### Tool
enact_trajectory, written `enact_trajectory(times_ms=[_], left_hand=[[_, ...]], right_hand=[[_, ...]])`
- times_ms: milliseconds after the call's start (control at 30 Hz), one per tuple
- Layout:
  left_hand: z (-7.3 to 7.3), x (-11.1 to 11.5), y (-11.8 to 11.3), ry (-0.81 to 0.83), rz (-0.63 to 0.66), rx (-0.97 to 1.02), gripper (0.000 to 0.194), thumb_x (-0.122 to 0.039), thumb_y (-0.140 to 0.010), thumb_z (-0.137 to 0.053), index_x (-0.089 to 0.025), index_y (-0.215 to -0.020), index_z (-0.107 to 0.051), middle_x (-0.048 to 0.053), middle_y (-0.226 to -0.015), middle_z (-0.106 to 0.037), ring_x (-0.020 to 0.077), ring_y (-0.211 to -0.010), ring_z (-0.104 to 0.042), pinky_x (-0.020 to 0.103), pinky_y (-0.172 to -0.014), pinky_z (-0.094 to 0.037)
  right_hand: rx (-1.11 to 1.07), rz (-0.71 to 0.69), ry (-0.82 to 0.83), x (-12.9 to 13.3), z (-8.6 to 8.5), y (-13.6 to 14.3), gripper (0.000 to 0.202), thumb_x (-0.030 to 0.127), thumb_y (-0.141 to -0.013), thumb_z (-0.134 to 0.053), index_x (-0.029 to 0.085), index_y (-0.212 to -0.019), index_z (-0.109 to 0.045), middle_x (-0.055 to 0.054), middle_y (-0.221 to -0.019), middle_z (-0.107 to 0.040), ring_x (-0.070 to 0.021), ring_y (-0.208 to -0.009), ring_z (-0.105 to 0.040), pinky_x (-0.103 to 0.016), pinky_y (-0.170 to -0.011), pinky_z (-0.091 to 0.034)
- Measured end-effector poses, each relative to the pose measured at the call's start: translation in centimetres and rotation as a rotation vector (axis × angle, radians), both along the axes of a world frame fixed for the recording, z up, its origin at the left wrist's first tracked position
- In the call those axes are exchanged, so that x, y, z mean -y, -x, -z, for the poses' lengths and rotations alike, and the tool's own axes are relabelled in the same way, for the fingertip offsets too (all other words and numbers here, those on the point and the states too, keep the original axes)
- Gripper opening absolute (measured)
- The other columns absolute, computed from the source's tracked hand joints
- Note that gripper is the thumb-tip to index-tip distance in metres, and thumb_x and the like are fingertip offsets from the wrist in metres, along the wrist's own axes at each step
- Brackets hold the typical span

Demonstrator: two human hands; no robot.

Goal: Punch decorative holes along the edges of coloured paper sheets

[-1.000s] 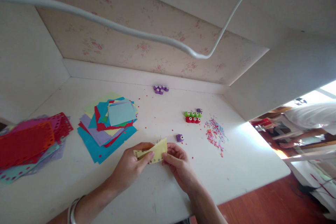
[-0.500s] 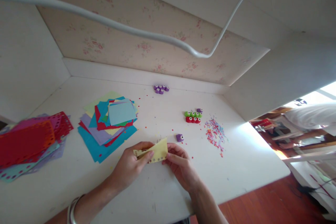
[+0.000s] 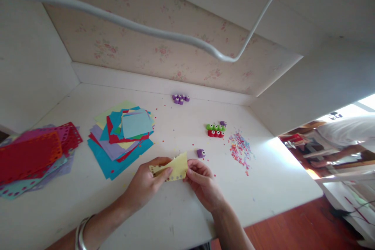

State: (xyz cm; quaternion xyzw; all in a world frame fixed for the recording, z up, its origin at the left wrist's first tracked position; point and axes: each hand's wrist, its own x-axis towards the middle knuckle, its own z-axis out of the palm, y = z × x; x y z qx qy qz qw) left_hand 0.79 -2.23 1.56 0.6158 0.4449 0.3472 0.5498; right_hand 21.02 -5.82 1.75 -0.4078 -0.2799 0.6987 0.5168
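Observation:
My left hand grips a yellow paper between thumb and fingers; the paper is bent, with small holes punched along its edges. At the paper's right edge, my right hand pinches it with thumb and fingertips. Just beyond my right hand lies a purple punch. Green punches and red punches stand in rows farther right, with another purple one behind them. More purple punches sit near the back edge.
Coloured sheets lie piled at centre left, and punched sheets at the far left. Paper confetti is heaped on the right of the white table. Above runs a white cable. Another person's arm shows at far right.
The view has shifted very slightly. Both hands keep almost the same hold on the yellow paper. At the far right, the other person's arm has moved a little.

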Motion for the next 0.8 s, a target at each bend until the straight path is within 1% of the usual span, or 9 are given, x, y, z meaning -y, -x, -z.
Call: enact_trajectory(times_ms=[233, 400, 567, 667, 800], left_hand=[[-0.03, 0.25, 0.02, 0.055, 0.012, 0.072, 0.027, -0.038, -0.088, -0.062, -0.019, -0.106, -0.068, 0.003, -0.099, -0.072, 0.0187, -0.087, -0.067, 0.025, -0.074, -0.053], [-0.15, 0.37, 0.03, 0.036, 0.023, 0.091, 0.026, -0.036, -0.088, -0.062, -0.019, -0.107, -0.068, 0.003, -0.098, -0.071, 0.0187, -0.090, -0.066, 0.024, -0.076, -0.053], [-0.07, 0.36, -0.01, 0.024, 0.019, 0.105, 0.023, -0.036, -0.087, -0.063, -0.019, -0.101, -0.068, 0.003, -0.093, -0.071, 0.0179, -0.085, -0.067, 0.023, -0.072, -0.053], [-0.27, 0.42, -0.08, 0.014, 0.014, 0.108, 0.022, -0.036, -0.087, -0.062, -0.019, -0.099, -0.069, 0.002, -0.089, -0.072, 0.0171, -0.080, -0.067, 0.023, -0.070, -0.053], [-0.45, 0.51, -0.14, -0.021, 0.012, 0.091, 0.021, -0.035, -0.087, -0.062, -0.019, -0.098, -0.069, 0.003, -0.090, -0.073, 0.0171, -0.081, -0.068, 0.022, -0.070, -0.054]], right_hand=[[-0.111, -0.058, 0.021, -0.04, -0.19, 0.03, 0.019, 0.019, -0.077, -0.080, 0.016, -0.094, -0.072, -0.001, -0.086, -0.067, -0.0084, -0.070, -0.057, -0.020, -0.066, -0.046], [-0.194, -0.127, 0.052, 0.08, 0.04, -0.14, 0.026, 0.016, -0.078, -0.079, 0.016, -0.103, -0.071, -0.003, -0.091, -0.068, -0.0091, -0.071, -0.060, -0.021, -0.067, -0.050], [-0.187, -0.136, 0.051, 0.15, 0.22, -0.17, 0.023, 0.018, -0.081, -0.076, 0.015, -0.103, -0.071, -0.004, -0.092, -0.068, -0.0092, -0.071, -0.060, -0.021, -0.067, -0.051], [-0.173, -0.132, 0.034, 0.11, 0.28, -0.25, 0.025, 0.017, -0.079, -0.078, 0.015, -0.103, -0.071, -0.004, -0.091, -0.069, -0.0081, -0.068, -0.059, -0.020, -0.065, -0.049], [-0.134, -0.123, 0.022, 0.10, 0.06, -0.24, 0.027, 0.017, -0.077, -0.080, 0.015, -0.102, -0.072, -0.004, -0.089, -0.069, -0.0077, -0.067, -0.058, -0.019, -0.066, -0.047]])
